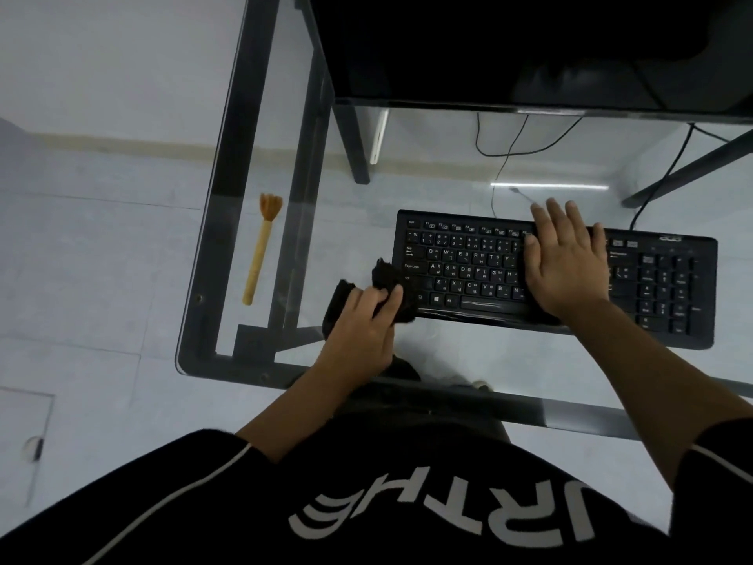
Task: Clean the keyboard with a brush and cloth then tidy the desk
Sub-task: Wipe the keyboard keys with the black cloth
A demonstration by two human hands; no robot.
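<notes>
Black keyboard (529,271) with white legends, and a dark brown cloth (387,279). Tan brush (258,258), orange bristles.

You're reading keyboard (468,263) keys showing Esc, Caps Lock, Alt, QWERTY letters. Your shirt (407,462) is showing large white letters R, T, H, upside down.

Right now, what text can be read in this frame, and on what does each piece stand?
"Esc", "Caps Lock", "Alt": keys of the black keyboard.
"QWERTY", "ASDFGH", "ZXCVBN": its letter rows.
"URTH": print on the black shirt, upside down to the camera and partly cut off.
The keyboard's brand logo and number-pad keys: too blurred to read.
</notes>
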